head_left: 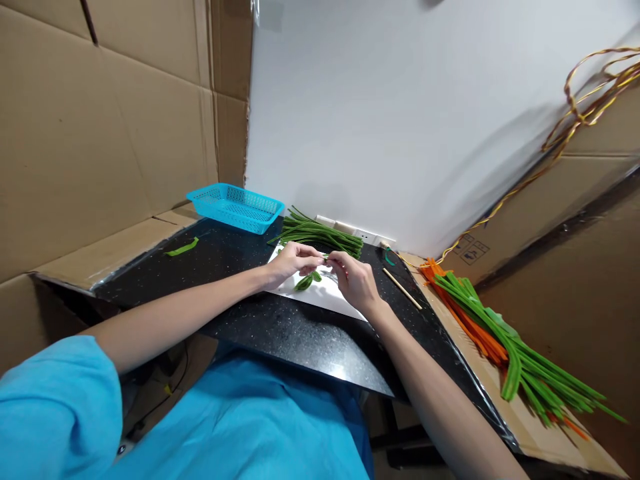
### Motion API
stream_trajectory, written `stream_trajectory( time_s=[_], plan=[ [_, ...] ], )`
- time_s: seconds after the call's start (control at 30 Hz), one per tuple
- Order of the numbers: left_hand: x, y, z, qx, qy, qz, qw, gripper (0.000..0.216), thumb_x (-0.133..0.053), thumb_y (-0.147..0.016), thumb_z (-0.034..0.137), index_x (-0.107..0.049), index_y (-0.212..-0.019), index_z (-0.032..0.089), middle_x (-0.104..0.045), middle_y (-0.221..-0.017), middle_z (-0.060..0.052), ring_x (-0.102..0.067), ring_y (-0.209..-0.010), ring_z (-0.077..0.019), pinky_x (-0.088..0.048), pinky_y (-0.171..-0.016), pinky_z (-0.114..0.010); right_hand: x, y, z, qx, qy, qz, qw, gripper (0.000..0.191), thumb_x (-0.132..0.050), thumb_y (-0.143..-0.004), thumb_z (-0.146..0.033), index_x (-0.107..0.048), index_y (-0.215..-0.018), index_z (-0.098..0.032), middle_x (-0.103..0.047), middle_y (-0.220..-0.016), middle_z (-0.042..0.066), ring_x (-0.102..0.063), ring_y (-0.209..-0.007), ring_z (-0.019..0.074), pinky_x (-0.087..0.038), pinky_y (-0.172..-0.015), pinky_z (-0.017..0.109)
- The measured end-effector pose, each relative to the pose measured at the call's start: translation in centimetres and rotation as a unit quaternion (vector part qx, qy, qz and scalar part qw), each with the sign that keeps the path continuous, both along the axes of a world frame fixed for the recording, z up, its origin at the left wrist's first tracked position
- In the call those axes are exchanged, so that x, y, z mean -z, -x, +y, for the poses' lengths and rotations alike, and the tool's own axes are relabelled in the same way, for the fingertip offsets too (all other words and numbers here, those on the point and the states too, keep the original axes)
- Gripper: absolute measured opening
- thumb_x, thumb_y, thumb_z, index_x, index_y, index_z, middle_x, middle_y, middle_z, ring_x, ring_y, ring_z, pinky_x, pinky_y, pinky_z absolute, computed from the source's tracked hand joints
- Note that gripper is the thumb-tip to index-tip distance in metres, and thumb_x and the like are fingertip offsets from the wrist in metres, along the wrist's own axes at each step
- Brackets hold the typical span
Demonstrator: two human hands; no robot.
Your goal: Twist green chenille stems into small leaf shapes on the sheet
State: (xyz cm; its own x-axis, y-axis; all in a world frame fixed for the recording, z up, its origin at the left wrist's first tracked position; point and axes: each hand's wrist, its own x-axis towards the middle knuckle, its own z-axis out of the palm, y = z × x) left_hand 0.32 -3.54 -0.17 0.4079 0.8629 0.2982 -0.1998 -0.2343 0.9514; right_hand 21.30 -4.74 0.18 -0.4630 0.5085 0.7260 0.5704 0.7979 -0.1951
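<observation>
Over a white sheet of paper (340, 303) my left hand (294, 261) and my right hand (354, 279) meet, both with fingers pinched together. Between their fingertips runs a short bit of green pipe cleaner (325, 257), mostly covered by the fingers. Just below them, leaf-shaped loops of green pipe cleaner (303, 283) show against the paper; whether they join the held piece I cannot tell. Behind my hands lies a bundle of dark green pipe cleaners (320, 233).
A blue plastic basket (235, 208) stands at the back left of the black table (270, 333). A bright green strip (183, 247) lies left, a thin wooden stick (403, 289) right. Orange pipe cleaners (467, 320) and bright green ones (535, 367) rest on cardboard. A socket strip (367, 236) lines the wall.
</observation>
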Motion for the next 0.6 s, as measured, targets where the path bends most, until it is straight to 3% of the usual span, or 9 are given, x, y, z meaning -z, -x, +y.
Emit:
stream_trajectory(
  time_s=[0.13,0.27,0.33,0.4,0.53,0.6],
  plan=[
    [-0.2,0.5,-0.3,-0.065,-0.147,0.081,0.984,0.02,-0.077,-0.083,0.029,-0.082,-0.086,0.01,-0.07,-0.071,-0.007,-0.053,-0.059,-0.0118,-0.038,-0.056,-0.026,-0.1,0.4,0.0,-0.033,0.138,0.062,0.988,0.012,-0.055,-0.103,-0.026,-0.066,-0.098,-0.022,-0.074,-0.079,0.003,-0.069,-0.064,0.0168,-0.052,-0.062,0.027],
    [0.1,1.0,-1.0,-0.123,-0.366,0.18,0.905,0.016,-0.069,-0.087,0.019,-0.084,-0.083,0.016,-0.066,-0.066,-0.004,-0.051,-0.059,-0.0128,-0.036,-0.058,-0.027,-0.8,0.4,-0.1,-0.099,0.272,0.07,0.955,0.013,-0.059,-0.098,-0.027,-0.065,-0.089,-0.02,-0.072,-0.074,0.003,-0.068,-0.062,0.0165,-0.053,-0.059,0.027],
    [0.2,1.1,-1.1,-0.11,-0.405,0.21,0.883,0.019,-0.066,-0.087,0.017,-0.083,-0.08,0.017,-0.062,-0.062,-0.002,-0.05,-0.057,-0.0127,-0.036,-0.059,-0.027,-1.1,0.2,-0.1,-0.107,0.288,0.046,0.951,0.013,-0.059,-0.096,-0.025,-0.066,-0.086,-0.02,-0.072,-0.074,0.002,-0.068,-0.062,0.016,-0.053,-0.06,0.027],
    [0.4,1.0,-0.8,-0.1,-0.373,0.215,0.897,0.018,-0.066,-0.088,0.017,-0.082,-0.079,0.016,-0.063,-0.063,-0.002,-0.05,-0.058,-0.0124,-0.036,-0.059,-0.027,-1.0,0.1,0.0,-0.094,0.268,0.029,0.958,0.013,-0.058,-0.096,-0.023,-0.067,-0.086,-0.02,-0.072,-0.074,0.001,-0.067,-0.061,0.0152,-0.053,-0.062,0.027],
    [0.8,0.8,0.2,-0.059,-0.199,0.136,0.969,0.023,-0.071,-0.089,0.032,-0.079,-0.084,0.011,-0.069,-0.072,-0.005,-0.052,-0.056,-0.0111,-0.037,-0.055,-0.024,-0.4,-0.1,0.4,-0.051,0.207,0.02,0.977,0.013,-0.058,-0.1,-0.026,-0.068,-0.094,-0.022,-0.073,-0.076,0.0,-0.065,-0.056,0.0139,-0.049,-0.06,0.026],
    [0.9,0.7,0.6,-0.037,-0.134,0.096,0.986,0.032,-0.074,-0.088,0.041,-0.077,-0.083,0.01,-0.065,-0.067,-0.004,-0.049,-0.052,-0.0096,-0.035,-0.051,-0.024,-0.2,-0.2,0.4,-0.016,0.155,-0.008,0.988,0.012,-0.059,-0.101,-0.027,-0.069,-0.098,-0.022,-0.074,-0.076,0.001,-0.064,-0.056,0.0142,-0.046,-0.06,0.026]
  ],
)
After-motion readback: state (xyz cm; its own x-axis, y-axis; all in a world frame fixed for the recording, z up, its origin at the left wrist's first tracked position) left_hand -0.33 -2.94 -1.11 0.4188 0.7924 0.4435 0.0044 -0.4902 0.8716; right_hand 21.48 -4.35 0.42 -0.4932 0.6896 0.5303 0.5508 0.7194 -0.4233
